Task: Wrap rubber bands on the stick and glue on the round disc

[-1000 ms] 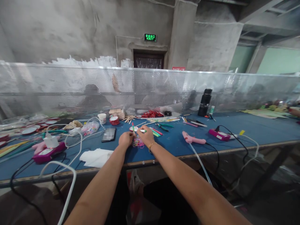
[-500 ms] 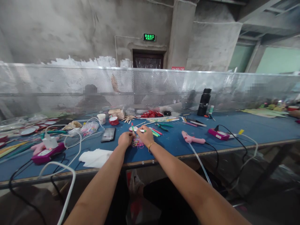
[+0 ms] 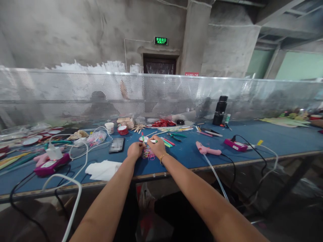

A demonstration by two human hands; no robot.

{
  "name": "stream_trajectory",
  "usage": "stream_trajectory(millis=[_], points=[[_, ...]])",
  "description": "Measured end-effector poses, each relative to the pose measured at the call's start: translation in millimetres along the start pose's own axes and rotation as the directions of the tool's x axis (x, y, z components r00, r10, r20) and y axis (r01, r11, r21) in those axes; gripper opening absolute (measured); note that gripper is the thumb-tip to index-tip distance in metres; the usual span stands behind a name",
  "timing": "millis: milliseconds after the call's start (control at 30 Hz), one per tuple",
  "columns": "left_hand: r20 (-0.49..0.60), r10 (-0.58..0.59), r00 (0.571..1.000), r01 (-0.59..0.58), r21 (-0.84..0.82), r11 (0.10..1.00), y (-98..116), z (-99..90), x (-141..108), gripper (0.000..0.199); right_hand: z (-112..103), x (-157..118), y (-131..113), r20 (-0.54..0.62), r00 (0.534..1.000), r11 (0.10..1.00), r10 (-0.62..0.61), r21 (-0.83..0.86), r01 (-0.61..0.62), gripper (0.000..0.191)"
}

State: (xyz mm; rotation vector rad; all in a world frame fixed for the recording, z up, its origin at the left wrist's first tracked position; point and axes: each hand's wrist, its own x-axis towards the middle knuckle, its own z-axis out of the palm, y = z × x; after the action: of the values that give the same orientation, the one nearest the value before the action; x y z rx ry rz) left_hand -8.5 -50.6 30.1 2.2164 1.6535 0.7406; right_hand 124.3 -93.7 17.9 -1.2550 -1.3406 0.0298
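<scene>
My left hand (image 3: 135, 150) is closed on the lower part of a narrow craft stick (image 3: 142, 137), which stands upright with red, green and pale bands. Pinched in my right hand (image 3: 156, 146) is a white marker (image 3: 152, 141) with a green end, lying sideways close to the stick. Whether its tip touches the stick, I cannot tell. Under and between the hands lies a pile of small colourful rubber bands (image 3: 148, 153). Several coloured markers (image 3: 168, 142) rest just right of my right hand. A round red-rimmed piece (image 3: 143, 138) sits behind the stick.
A phone (image 3: 116, 145) and white tissue (image 3: 103, 170) lie to the left. Green-handled pliers (image 3: 176, 136), a pink glue gun (image 3: 208, 149) and a purple box (image 3: 235, 145) with cables are on the right. A black bottle (image 3: 220, 110) stands near the perforated metal screen (image 3: 166, 90).
Almost nothing differs. Both hands keep the same hold on the stick and the marker, and the view has shifted very slightly.
</scene>
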Motion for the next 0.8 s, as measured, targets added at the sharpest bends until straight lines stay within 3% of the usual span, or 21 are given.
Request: stream_trajectory(millis=[800], points=[[0.004,0.007,1.0,-0.007,-0.004,1.0,-0.7,0.6,0.8,0.025,-2.1,0.0,-0.3,-0.035,0.999,0.999,0.02,-0.046,-0.022,0.014]])
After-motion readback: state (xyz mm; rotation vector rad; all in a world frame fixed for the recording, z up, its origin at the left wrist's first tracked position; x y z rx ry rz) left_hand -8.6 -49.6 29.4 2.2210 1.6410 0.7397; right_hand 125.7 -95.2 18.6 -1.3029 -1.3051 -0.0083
